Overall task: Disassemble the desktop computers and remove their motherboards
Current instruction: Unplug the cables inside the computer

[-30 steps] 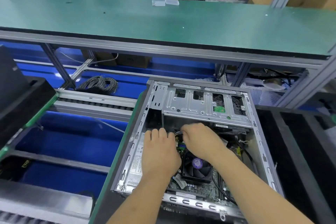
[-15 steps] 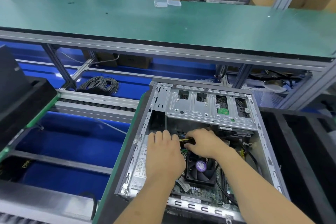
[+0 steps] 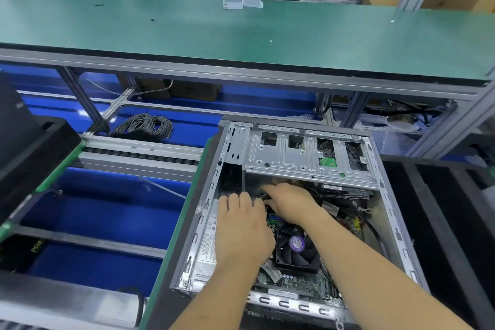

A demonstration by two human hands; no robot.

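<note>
both hands inside the open case

the case [image 3: 281, 195] lies on its side, open face up, on the near bench, just right of the bench's green edge. its metal drive cage [image 3: 308, 161] spans the far end, with a small green board showing through one of its cut-outs.

the motherboard [image 3: 297, 280] sits on the floor of the case, partly hidden by the arms. a black fan [image 3: 297, 246] with a purple hub label is mounted on it, near the middle.

the left hand [image 3: 242, 225] rests palm down inside the case along its left wall, over a white label. the knuckles point to the far end and the fingers bend down at the tips. what they touch is hidden, so i cannot tell whether this hand grips anything.

the right hand [image 3: 290, 199] reaches in from the right, crossing above the fan, to the spot just under the cage's near edge. its fingers are curled around a bundle of thin wires [image 3: 265, 197], which shows between the two hands. the two hands are just beside each other, nearly touching.

more dark cables run along the right side of the case.

beyond the case a long green shelf [image 3: 241, 35] crosses the view, with a clear plastic box [image 3: 242, 2] at its far edge. below it, on a blue surface to the left, lies a grey cable coil [image 3: 146, 126]. black trays [image 3: 442, 209] stand right of the case.
</note>
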